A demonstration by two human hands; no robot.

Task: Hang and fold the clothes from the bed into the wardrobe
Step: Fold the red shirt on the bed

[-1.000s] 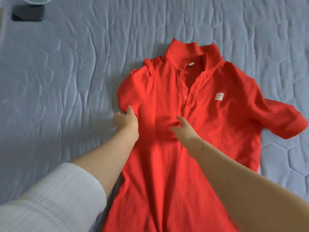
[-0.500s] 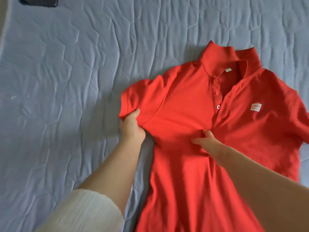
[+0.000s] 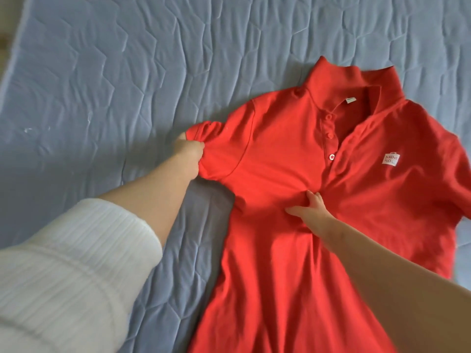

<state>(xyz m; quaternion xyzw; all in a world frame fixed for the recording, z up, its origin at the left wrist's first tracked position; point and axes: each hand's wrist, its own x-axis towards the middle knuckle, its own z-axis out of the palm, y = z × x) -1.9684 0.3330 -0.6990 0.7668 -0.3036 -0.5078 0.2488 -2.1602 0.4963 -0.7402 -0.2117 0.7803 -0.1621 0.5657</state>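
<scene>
Left fingers are curled tight round the cuff of the short sleeve, which is held stretched toward the left of the frame by the left hand. Right fingers are bent down into the chest fabric just below the placket, a bit of cloth bunched in them, and creases fan out from the right hand. The red polo shirt is laid face up on the blue-grey quilted bed, right of centre. Its collar is stood up, three buttons are showing, and a small white logo patch is stitched on the chest. The hem is cut off at the bottom edge.
</scene>
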